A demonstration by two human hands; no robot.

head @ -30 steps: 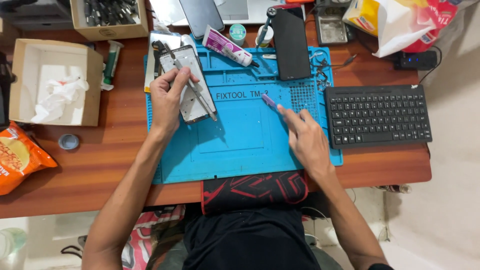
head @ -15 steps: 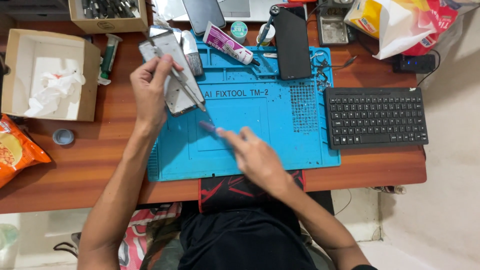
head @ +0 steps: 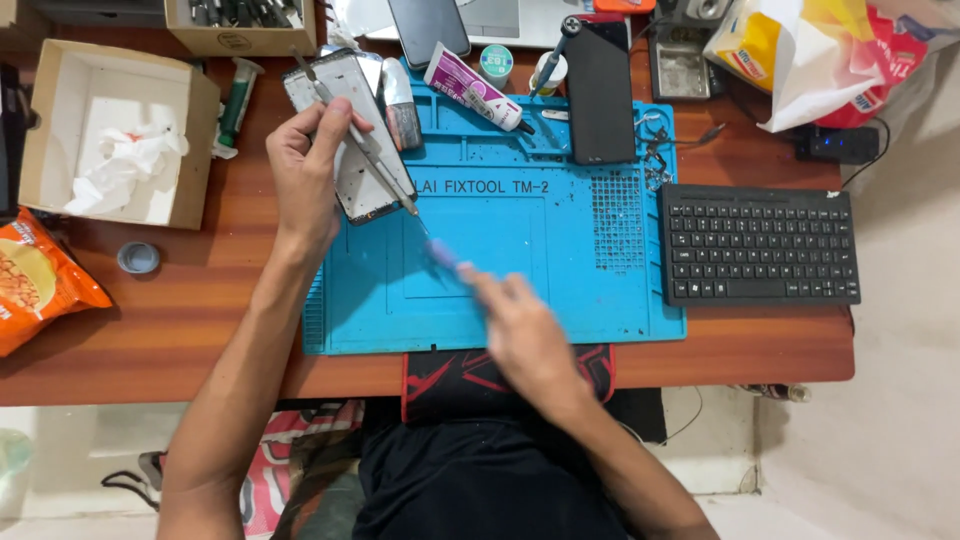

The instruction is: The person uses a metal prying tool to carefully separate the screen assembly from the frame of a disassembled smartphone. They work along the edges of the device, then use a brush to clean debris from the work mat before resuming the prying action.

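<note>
**Phone frame and tweezers held over blue mat**

Spread across the wooden desk [head: 200, 330]: a blue work mat [head: 560, 290], with a black keyboard [head: 760, 245] at its 3 o'clock and an open cardboard box [head: 60, 130] holding crumpled tissue at its 9 o'clock. Standing at the mat's 12 o'clock edge: a dark phone [head: 600, 95].

Resting on the mat's upper left corner: a phone frame [head: 345, 130], gripped by the left hand [head: 305, 175], fingers curled closed around both frame and metal tweezers [head: 385, 175], tips pointing toward 5 o'clock. Blurred at 5 o'clock of the tweezers: the right hand [head: 525, 335], fingers drawn together, pinching a small purple tool [head: 442, 253] just beside the tweezer tips. Whether touching, cannot tell.
</note>
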